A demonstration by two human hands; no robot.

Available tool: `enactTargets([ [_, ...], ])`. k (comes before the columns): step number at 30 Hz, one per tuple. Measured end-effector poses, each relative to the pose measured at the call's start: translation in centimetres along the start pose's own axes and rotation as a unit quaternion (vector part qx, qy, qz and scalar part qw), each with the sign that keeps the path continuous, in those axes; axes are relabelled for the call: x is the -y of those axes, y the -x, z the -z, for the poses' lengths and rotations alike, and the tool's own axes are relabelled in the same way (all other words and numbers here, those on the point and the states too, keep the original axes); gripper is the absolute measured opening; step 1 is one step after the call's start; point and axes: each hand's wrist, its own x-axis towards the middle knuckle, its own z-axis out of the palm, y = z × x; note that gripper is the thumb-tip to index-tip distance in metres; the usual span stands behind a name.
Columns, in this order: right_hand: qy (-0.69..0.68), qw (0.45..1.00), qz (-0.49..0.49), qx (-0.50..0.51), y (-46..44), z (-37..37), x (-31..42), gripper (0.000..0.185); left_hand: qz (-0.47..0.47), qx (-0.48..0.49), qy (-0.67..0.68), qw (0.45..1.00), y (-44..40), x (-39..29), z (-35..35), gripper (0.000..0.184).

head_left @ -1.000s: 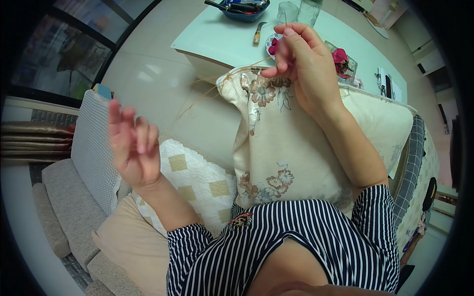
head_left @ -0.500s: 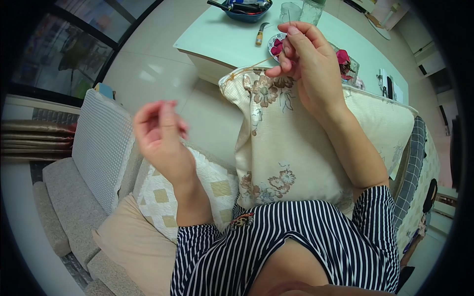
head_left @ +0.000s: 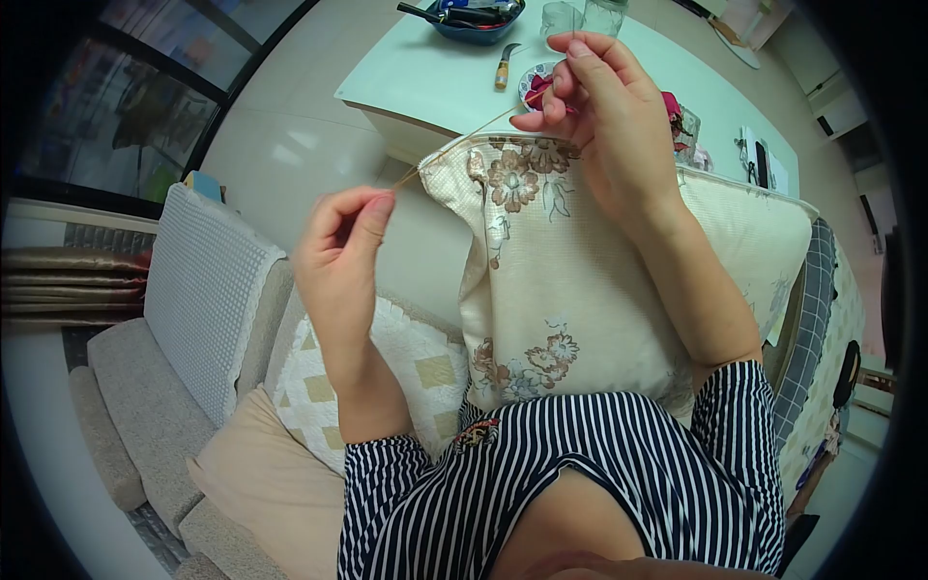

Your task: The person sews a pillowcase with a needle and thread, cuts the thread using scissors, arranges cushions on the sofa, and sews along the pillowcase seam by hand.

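Note:
My right hand (head_left: 623, 126) is raised over the near edge of the table, thumb and forefinger pinched on a thin needle (head_left: 573, 21) that points up. A fine tan thread (head_left: 464, 141) slants between my hands. Its lower left end is in the closed fingertips of my left hand (head_left: 343, 253), which is held over the floor gap left of my lap. How the thread meets the needle is too small to see. Across my lap lies a cream cloth (head_left: 570, 280) with brown and grey flowers, its zipped or corded edge reaching the table.
On the pale table (head_left: 416, 82) are a blue bowl of tools (head_left: 478, 29), a hooked knife (head_left: 504, 68), a patterned dish with red petals (head_left: 534, 85), glass jars (head_left: 601, 14) and a red flower (head_left: 672, 106). A grey sofa (head_left: 155, 387) with cushions stands at left.
My left hand has moved right and its fingers have closed on the thread, which is now drawn straighter toward it. The right hand still pinches the needle, nearly in place.

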Motion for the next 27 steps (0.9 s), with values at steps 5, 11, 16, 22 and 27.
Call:
enactTargets([
  [5, 0.001, 1.000, 0.026, -0.007, -0.5, 0.6, 0.0, 0.023, -0.083, -0.011, -0.117, 0.990, -0.6, 0.7, 2.9, 0.004],
  [11, 0.033, 0.999, -0.002, -0.037, -0.6, 1.1, 0.1, 0.023, -0.052, -0.024, -0.094, 0.994, 0.1, 1.7, 5.9, 0.008],
  [16, 0.069, 0.997, -0.004, -0.031, -0.2, 0.6, 0.2, 0.026, -0.142, -0.048, -0.153, 0.977, 0.7, 0.3, 6.5, 0.008],
  [22, 0.070, 0.996, -0.028, -0.045, -0.6, 0.6, 0.4, 0.028, -0.178, 0.000, -0.298, 0.938, 0.8, -1.3, 7.2, 0.007],
  [27, 0.081, 0.995, -0.034, -0.045, -0.7, 0.7, 0.3, 0.027, -0.158, -0.014, -0.371, 0.915, 0.9, -0.9, 6.8, 0.008],
])
